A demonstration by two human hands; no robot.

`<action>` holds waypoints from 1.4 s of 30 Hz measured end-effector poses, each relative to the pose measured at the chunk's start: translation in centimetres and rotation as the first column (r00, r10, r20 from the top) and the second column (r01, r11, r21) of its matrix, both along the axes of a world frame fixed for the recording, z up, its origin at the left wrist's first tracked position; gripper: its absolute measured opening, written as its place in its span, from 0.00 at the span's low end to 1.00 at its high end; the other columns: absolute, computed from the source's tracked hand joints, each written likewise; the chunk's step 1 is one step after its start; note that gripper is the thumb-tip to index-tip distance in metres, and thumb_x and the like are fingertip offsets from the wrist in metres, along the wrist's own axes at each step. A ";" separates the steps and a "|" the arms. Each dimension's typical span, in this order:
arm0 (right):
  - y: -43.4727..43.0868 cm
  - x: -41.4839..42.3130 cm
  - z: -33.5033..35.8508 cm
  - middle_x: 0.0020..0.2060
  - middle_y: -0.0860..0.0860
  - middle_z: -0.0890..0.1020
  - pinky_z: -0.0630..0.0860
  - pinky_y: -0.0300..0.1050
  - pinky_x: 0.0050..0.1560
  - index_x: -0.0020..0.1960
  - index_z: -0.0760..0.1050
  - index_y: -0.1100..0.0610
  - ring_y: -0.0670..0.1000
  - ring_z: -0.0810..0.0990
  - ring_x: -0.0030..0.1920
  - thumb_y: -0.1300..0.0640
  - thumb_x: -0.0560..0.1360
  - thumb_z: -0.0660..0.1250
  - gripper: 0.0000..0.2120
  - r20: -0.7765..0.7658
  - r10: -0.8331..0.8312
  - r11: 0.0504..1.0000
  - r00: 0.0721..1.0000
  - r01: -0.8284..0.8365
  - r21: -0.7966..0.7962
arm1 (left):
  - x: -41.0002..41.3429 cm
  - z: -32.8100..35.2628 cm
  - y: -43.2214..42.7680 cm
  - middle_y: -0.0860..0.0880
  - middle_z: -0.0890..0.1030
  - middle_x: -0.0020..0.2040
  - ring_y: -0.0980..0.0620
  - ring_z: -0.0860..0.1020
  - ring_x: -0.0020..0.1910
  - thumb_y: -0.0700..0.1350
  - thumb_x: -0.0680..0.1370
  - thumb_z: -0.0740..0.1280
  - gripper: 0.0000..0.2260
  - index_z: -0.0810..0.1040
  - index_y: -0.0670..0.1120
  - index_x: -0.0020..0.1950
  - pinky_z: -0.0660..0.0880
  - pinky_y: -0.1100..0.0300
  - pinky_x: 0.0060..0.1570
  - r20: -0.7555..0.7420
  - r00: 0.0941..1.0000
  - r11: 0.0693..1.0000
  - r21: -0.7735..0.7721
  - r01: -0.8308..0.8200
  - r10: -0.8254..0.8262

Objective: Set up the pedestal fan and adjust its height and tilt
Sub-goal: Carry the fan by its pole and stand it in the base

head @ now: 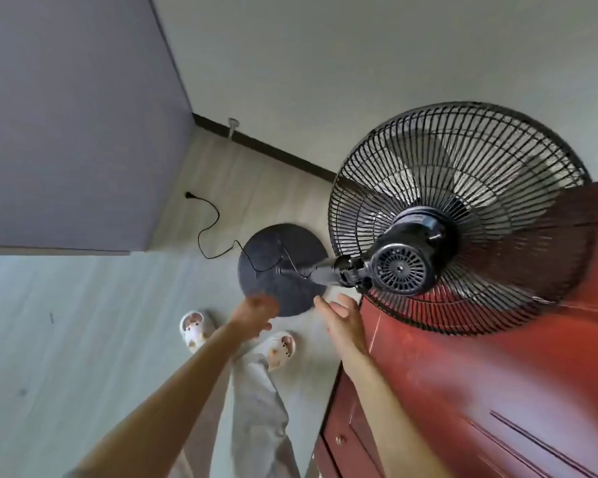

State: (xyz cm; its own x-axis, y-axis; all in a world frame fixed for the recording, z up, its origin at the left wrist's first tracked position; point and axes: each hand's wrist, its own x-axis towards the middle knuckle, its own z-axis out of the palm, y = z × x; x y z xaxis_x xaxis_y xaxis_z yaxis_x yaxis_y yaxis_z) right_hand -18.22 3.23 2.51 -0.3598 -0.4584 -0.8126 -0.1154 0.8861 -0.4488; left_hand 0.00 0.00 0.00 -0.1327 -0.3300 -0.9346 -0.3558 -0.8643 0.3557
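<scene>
**Both hands up at the fan pole, neither gripping**

Nearest: pale trousers [256,408] and white slippers [194,331] on the floor [83,322], below both forearms.

Right hand [342,319]: fingers straight, palm open, holding nothing. It sits just under the fan's pole [320,272], apart from it. A red cabinet [480,391] runs along its right side.

Left hand [256,313]: motion-blurred, so I cannot tell how the fingers lie. It overlaps the near edge of the round base [273,267] in view; contact unclear.

Pedestal fan: the base rests on the floor just beyond both hands, and the pole rises from it toward the camera. The motor housing [403,267] is up and right of the right hand, with the black grille [463,215] past it, facing away.

Farther, beyond the left hand: the cord [209,232] loops across the floor from the base, its plug [188,194] lying loose. A dark skirting board [273,146] and a pale wall [325,63] stand behind.
</scene>
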 end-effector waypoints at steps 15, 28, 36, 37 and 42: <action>-4.6 0.3 -11.0 0.50 0.48 0.88 0.81 0.39 0.54 0.56 0.84 0.58 0.47 0.86 0.53 0.57 0.68 0.81 0.17 0.068 -0.273 0.890 0.959 0.279 -0.360 | -3.8 -12.3 -3.4 0.48 0.47 0.82 0.46 0.50 0.80 0.50 0.79 0.65 0.38 0.45 0.52 0.82 0.52 0.44 0.76 0.546 0.558 0.287 -0.504 0.815 -0.625; -5.1 -2.9 -13.9 0.47 0.39 0.85 0.74 0.41 0.58 0.50 0.82 0.42 0.40 0.83 0.52 0.45 0.76 0.74 0.04 -0.080 0.122 0.762 0.989 -0.145 -0.631 | -7.4 -19.6 -4.5 0.51 0.66 0.76 0.45 0.65 0.74 0.59 0.78 0.65 0.33 0.55 0.56 0.80 0.65 0.42 0.69 0.357 0.696 0.520 -0.476 0.709 -0.622; -6.2 -3.3 -14.8 0.49 0.42 0.84 0.72 0.65 0.62 0.52 0.81 0.39 0.53 0.82 0.54 0.53 0.78 0.70 0.08 -0.152 0.344 0.640 0.926 -0.350 -0.683 | -8.7 -24.5 -6.2 0.49 0.74 0.68 0.44 0.68 0.69 0.55 0.76 0.68 0.25 0.67 0.59 0.73 0.72 0.45 0.64 0.270 0.764 0.645 -0.415 0.642 -0.586; -6.3 -3.3 -15.0 0.49 0.41 0.84 0.72 0.65 0.63 0.52 0.80 0.36 0.53 0.82 0.55 0.51 0.78 0.70 0.09 -0.176 0.364 0.620 0.915 -0.378 -0.688 | -8.9 -24.9 -6.4 0.48 0.75 0.66 0.44 0.70 0.68 0.53 0.76 0.68 0.23 0.70 0.57 0.70 0.73 0.45 0.62 0.233 0.790 0.671 -0.425 0.607 -0.567; -5.6 -2.8 -16.6 0.63 0.48 0.81 0.66 0.64 0.73 0.60 0.79 0.34 0.55 0.75 0.69 0.47 0.74 0.72 0.16 -0.037 0.223 0.706 0.974 -0.187 -0.683 | -9.7 -26.3 -6.4 0.45 0.81 0.50 0.41 0.78 0.53 0.43 0.75 0.70 0.10 0.77 0.47 0.55 0.70 0.55 0.45 0.125 0.897 0.732 -0.535 0.421 -0.424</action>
State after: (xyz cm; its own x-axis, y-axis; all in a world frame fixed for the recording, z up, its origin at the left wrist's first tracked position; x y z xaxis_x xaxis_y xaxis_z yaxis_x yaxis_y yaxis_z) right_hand -21.01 -2.34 -14.11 -0.1624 -0.9503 -0.2658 -0.2217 0.2976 -0.9286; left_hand -9.66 -6.37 -26.28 -0.3847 -0.6830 -0.6208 -0.6348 -0.2925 0.7152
